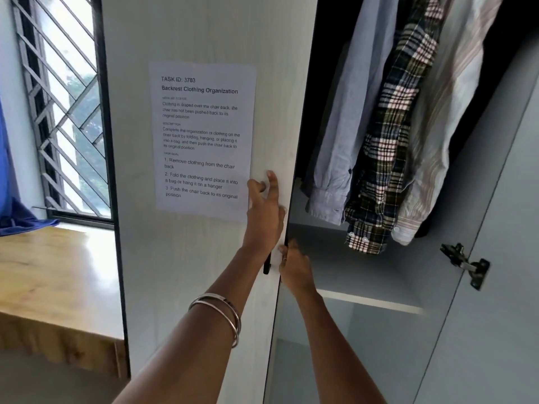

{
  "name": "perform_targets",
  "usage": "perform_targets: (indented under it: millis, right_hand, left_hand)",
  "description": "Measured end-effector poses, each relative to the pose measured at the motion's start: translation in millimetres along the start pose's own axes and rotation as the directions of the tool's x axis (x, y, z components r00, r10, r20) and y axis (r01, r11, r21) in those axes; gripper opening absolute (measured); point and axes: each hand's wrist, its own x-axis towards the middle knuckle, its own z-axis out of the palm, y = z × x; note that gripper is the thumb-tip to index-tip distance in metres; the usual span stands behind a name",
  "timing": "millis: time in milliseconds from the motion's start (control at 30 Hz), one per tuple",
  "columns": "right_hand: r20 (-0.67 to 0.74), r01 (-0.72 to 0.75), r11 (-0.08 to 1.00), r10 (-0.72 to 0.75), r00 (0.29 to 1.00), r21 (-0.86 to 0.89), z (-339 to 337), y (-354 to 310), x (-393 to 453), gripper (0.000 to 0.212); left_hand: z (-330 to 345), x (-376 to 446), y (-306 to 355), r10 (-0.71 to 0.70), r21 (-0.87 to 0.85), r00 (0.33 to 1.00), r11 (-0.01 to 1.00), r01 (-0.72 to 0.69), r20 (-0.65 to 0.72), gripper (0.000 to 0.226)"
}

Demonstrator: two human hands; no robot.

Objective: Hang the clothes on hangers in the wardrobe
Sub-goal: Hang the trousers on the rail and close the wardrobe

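The white wardrobe door stands in front of me, partly open. My left hand, with two bangles on the wrist, lies flat against the door's face near its right edge, fingers apart. My right hand curls around the door's edge beside the black handle. Inside hang three shirts: a light blue shirt, a plaid shirt and a pale striped shirt. Their hangers and the rail are out of view above.
A printed task sheet is stuck on the door. The right door stands open, showing its hinge. A shelf runs below the shirts. At the left are a wooden desk, a barred window and blue cloth.
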Motion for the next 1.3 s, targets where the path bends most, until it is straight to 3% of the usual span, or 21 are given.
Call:
perform_targets:
  millis: [33, 167, 300, 400, 500, 567, 667, 800, 867, 900, 967, 1033, 1100, 1167, 1233, 1300]
  right_hand:
    - [-0.007, -0.003, 1.000, 0.003, 1.000, 0.017, 0.6, -3.4, 2.7, 0.026]
    - [-0.012, -0.095, 0.993, 0.096, 0.995, 0.074, 8.4, -8.8, 8.5, 0.024]
    - [0.118, -0.169, 0.978, 0.154, 0.981, 0.124, 8.6, -11.2, 3.6, 0.032]
    - [0.163, -0.218, 0.966, 0.196, 0.967, 0.137, -5.6, -9.2, -13.1, 0.039]
    - [0.089, -0.232, 0.957, 0.219, 0.972, 0.175, -32.6, -5.9, -47.7, 0.034]
    - [0.072, -0.234, 0.948, 0.223, 0.972, 0.216, -44.3, -2.5, -59.3, 0.032]
    - [-0.074, -0.190, 0.954, 0.212, 0.974, 0.230, -77.5, 2.0, -95.3, 0.027]
    - [-0.266, -0.095, 0.944, 0.185, 0.946, 0.316, -114.0, -9.2, -123.7, 0.024]
    - [-0.400, -0.053, 0.930, 0.208, 0.893, 0.364, -144.5, -7.8, -143.1, 0.021]
    - [-0.464, -0.022, 0.951, 0.170, 0.869, 0.307, -149.9, -6.0, -143.6, 0.022]
    - [-0.626, 0.017, 0.995, 0.047, 0.779, 0.096, -176.8, 3.7, -165.2, 0.027]
    - [-0.777, 0.053, 0.997, -0.075, 0.625, -0.053, -219.5, 11.1, -197.8, 0.025]
    - [-0.883, 0.084, 0.974, -0.226, 0.412, -0.210, -253.6, 17.4, -226.3, 0.021]
    - [-0.910, 0.025, 0.924, -0.380, 0.162, -0.382, -288.7, 28.6, -254.2, 0.018]
    - [-0.941, -0.127, 0.932, -0.338, 0.032, -0.339, -302.3, 38.7, -261.2, 0.019]
    - [-0.986, -0.150, 0.975, -0.166, -0.008, -0.163, -331.4, 59.0, -281.9, 0.022]
  left_hand:
    - [-0.6, 2.8, 1.7, 0.053, 0.068, 0.999, 0.996, -0.053, -0.006, 0.029]
    - [-4.8, 8.2, -1.8, 0.058, -0.020, 0.998, 0.998, -0.059, -0.026, 0.030]
    - [-13.1, 8.1, -9.7, 0.079, 0.092, 0.996, 0.993, -0.074, -0.049, 0.039]
    - [-23.0, 2.1, -5.1, 0.070, 0.099, 0.997, 0.992, -0.072, 0.024, 0.040]
    - [-28.9, -5.0, 1.1, -0.010, 0.029, 0.997, 1.000, 0.008, 0.077, 0.044]
    - [-30.7, -9.0, -1.0, -0.055, 0.167, 0.989, 0.985, 0.031, 0.140, 0.060]
    - [-30.5, -29.9, 18.8, -0.037, 0.335, 0.982, 0.942, -0.028, 0.187, 0.086]
    - [-24.4, -45.1, 50.8, -0.214, 0.431, 0.973, 0.889, 0.156, 0.089, 0.089]
    - [-15.3, -58.1, 80.9, -0.188, 0.403, 0.976, 0.906, 0.129, 0.110, 0.083]
    - [-15.8, -55.9, 86.5, -0.142, 0.348, 0.983, 0.933, 0.094, 0.114, 0.077]
    - [-7.4, -60.9, 119.9, 0.004, 0.193, 0.988, 0.981, -0.033, 0.151, 0.065]
    - [10.0, -69.1, 168.8, 0.134, -0.021, 0.974, 0.991, -0.132, 0.182, 0.057]
    - [19.2, -78.7, 213.6, 0.219, -0.243, 0.954, 0.955, -0.167, 0.205, 0.049]
    - [27.1, -99.7, 261.6, 0.255, -0.407, 0.935, 0.903, -0.139, 0.246, 0.041]
    - [31.3, -111.1, 286.5, 0.291, -0.524, 0.905, 0.847, -0.092, 0.311, 0.037]
    - [42.0, -134.3, 326.9, 0.324, -0.596, 0.870, 0.802, -0.045, 0.371, 0.036]
